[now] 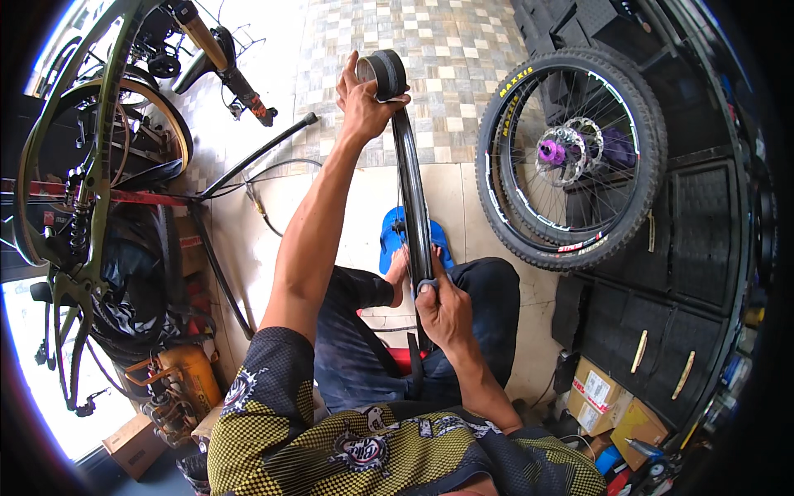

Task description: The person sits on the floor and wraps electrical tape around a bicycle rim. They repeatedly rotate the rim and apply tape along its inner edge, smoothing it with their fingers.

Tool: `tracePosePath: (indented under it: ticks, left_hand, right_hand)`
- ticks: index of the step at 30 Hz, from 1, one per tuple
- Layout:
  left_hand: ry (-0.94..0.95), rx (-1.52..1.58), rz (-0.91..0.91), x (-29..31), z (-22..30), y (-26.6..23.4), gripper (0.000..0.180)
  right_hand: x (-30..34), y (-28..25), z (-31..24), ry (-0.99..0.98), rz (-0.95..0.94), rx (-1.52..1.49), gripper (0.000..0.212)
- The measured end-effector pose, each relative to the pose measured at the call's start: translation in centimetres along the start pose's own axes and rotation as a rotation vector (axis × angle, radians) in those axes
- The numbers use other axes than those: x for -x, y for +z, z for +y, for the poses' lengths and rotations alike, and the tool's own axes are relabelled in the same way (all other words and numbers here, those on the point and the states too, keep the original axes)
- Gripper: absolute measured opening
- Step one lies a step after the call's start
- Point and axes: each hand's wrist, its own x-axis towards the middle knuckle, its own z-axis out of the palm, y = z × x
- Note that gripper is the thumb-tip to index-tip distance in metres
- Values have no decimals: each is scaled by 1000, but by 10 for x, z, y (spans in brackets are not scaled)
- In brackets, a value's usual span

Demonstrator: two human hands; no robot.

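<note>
A bicycle wheel rim [411, 174], black and without a tyre, stands edge-on between my legs, its spokes and hub partly in sight. My left hand [364, 106] is closed round a roll of dark tape [385, 74] at the rim's far end, the thumb under the roll. Nearer my body, my right hand [447, 307] grips the rim from its right side. Its thumb presses a small greyish piece, perhaps cloth or tape, against the rim's outer face. Whether a strip runs along the rim from the roll is hard to make out.
Two wheels with knobbly tyres [653, 140] lean on black cabinets [703, 240] at right. An olive bicycle frame [101, 165] hangs at left beside a stand with a black leg [263, 155]. A blue slipper [440, 240] is under my foot. Cardboard boxes [597, 397] sit lower right.
</note>
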Motion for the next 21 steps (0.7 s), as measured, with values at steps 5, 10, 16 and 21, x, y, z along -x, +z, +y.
tracePosePath:
  ticks: [5, 10, 16, 21]
  left_hand:
    - [-56, -35, -42, 1, -6, 3, 43]
    - [-125, -54, -49, 4, -5, 5, 47]
    - [-247, 36, -101, 0, -17, 4, 46]
    - [-409, 165, -217, 0, -5, -2, 45]
  right_hand:
    - [1, 1, 1, -15, 17, 4, 58]
    - [2, 0, 1, 25, -15, -15, 57]
    - [5, 1, 8, -8, -57, 55, 60]
    - [7, -7, 2, 152, -169, -23, 59]
